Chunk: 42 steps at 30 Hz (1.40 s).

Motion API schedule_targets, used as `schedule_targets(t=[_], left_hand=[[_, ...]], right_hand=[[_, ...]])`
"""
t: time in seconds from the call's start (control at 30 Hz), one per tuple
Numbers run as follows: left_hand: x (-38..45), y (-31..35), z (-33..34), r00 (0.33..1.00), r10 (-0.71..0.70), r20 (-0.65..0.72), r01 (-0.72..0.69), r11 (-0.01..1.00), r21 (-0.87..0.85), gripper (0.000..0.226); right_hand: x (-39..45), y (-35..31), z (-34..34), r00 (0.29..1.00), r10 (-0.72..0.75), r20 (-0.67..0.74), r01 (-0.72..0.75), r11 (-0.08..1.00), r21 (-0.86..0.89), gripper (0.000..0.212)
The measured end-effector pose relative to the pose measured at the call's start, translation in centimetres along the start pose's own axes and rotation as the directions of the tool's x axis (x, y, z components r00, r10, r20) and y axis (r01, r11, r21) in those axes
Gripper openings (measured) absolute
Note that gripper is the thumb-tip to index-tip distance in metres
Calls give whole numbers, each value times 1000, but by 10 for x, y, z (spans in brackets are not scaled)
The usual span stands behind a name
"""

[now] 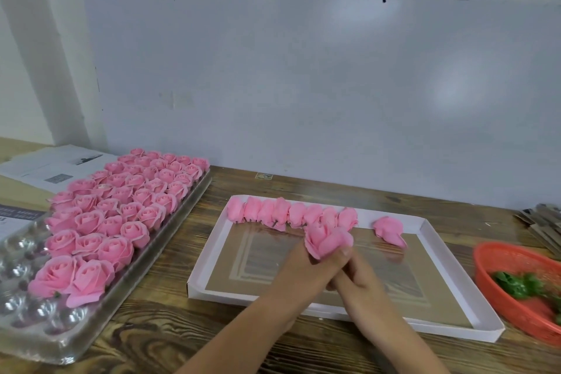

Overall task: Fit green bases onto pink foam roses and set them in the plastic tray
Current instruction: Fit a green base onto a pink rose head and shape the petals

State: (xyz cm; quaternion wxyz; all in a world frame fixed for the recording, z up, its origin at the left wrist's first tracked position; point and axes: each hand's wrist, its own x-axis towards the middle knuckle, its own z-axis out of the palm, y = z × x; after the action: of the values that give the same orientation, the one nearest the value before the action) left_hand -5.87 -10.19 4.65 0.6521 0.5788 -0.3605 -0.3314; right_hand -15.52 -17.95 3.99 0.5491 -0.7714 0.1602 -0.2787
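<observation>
Way off to the left of the hands sits the clear plastic tray (pixel 65 340), mostly packed with finished pink roses (pixel 121 206), a few cups at its near end bare. Both hands meet in the middle above the white cardboard tray (pixel 455 326): the left hand (pixel 299 273) and right hand (pixel 359 278) press together, fingers curled around one pink foam rose (pixel 326 240). Just beyond them lies a row of loose roses (pixel 291 212). Far right, a red basket (pixel 498 261) holds the green bases (pixel 516 284).
</observation>
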Motion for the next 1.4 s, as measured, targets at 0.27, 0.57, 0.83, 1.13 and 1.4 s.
schedule_targets(t=[0.27,0.57,0.83,1.13,1.4], left_hand=[[-8,0,-12,996,89,23,-88,995,-41,33],[-10,-3,-13,996,86,5,-85,992,-88,46],[-11,-1,-9,999,33,6,-32,983,-181,67],[-15,-2,-8,995,95,10,-94,994,-46,37],[-20,8,-10,999,17,35,-13,995,-99,33]], right_hand=[[-5,-7,9,990,-95,101,103,992,-73,28],[-1,-15,15,908,279,314,-375,875,306,23],[0,-7,12,942,222,251,-330,746,578,47],[-1,-11,11,944,200,263,-331,548,768,51],[-2,-10,8,844,307,441,-534,389,751,33]])
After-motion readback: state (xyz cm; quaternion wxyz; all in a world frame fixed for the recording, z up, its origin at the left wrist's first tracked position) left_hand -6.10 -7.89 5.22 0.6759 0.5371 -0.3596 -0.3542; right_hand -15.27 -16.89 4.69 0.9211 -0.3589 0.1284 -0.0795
